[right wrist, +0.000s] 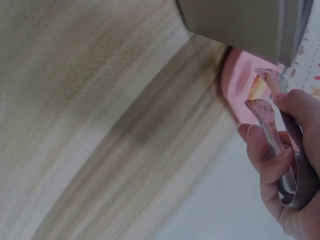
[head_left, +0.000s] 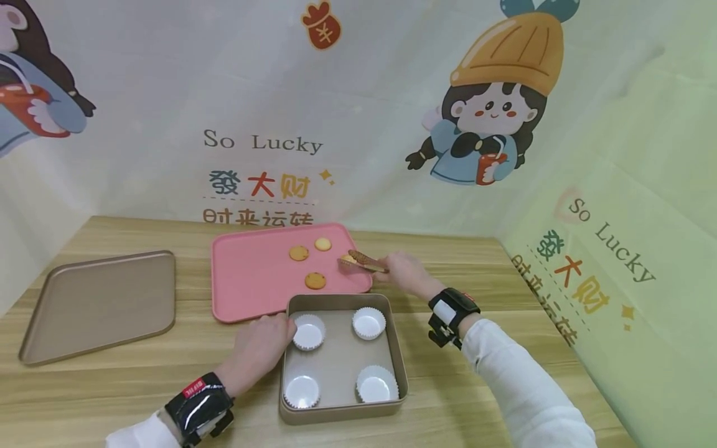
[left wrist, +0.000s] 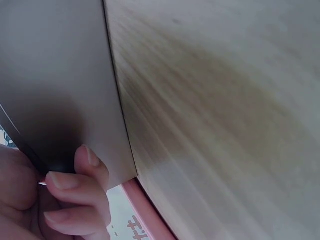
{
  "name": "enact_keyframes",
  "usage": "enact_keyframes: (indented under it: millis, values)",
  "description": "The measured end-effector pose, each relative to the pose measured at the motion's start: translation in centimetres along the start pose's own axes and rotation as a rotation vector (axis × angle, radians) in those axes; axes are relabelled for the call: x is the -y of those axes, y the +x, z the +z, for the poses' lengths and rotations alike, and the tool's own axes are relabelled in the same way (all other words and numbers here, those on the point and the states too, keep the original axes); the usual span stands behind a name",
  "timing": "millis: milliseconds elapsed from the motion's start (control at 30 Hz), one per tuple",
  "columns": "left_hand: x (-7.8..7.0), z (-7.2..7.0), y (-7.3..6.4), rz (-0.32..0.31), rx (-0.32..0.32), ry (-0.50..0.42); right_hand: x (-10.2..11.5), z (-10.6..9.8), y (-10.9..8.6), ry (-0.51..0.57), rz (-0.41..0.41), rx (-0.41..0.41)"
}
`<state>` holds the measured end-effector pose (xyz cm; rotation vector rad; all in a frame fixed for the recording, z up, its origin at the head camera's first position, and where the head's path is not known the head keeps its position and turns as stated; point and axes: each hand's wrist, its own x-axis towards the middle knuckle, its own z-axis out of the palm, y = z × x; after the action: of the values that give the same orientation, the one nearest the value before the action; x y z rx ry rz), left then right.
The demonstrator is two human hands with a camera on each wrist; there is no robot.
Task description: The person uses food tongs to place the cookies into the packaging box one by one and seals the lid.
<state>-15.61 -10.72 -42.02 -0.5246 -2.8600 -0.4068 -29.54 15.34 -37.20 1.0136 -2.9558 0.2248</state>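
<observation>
My left hand [head_left: 262, 346] grips the left wall of a deep square baking pan [head_left: 342, 413], fingers outside and thumb over the rim. Several white paper baking cups [head_left: 368, 323] stand near the pan's corners. In my right hand [head_left: 411, 275] is a pair of metal tongs [right wrist: 295, 165], held over the right end of a pink tray [head_left: 252, 274]. A small round cookie [right wrist: 256, 88] lies between the tongs' perforated tips in the right wrist view. Three more cookies [head_left: 315, 280] lie flat on the pink tray, left of the tongs.
A shallow brown baking tray [head_left: 106, 305] lies at the left of the wooden table [head_left: 454, 373]. The pink tray's front edge runs close behind the pan. A printed cloth [head_left: 370, 124] hangs along the table's back and right sides.
</observation>
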Motion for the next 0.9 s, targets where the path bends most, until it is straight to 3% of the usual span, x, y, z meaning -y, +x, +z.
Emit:
enact_keyframes:
  millis: [167, 300, 533, 700, 900]
  values:
    - [0.2, 0.0, -0.1, 0.077, -0.044, 0.056, 0.5, -1.7, -0.7, 0.100, -0.014, -0.046]
    - [0.3, 0.0, -0.1, 0.111, -0.067, 0.077, 1.5, -3.5, -1.7, 0.126, -0.071, -0.085]
    - [0.1, -0.3, -0.2, 0.108, -0.040, 0.068, 4.0, -5.2, -4.9, 0.030, -0.303, -0.191]
    - [0.2, -0.2, -0.2, 0.104, -0.028, 0.061, 5.8, -4.4, -6.5, -0.014, -0.366, -0.121]
    - [0.2, 0.0, -0.1, 0.075, 0.012, 0.062, 7.5, -2.9, -6.5, -0.080, -0.427, -0.009]
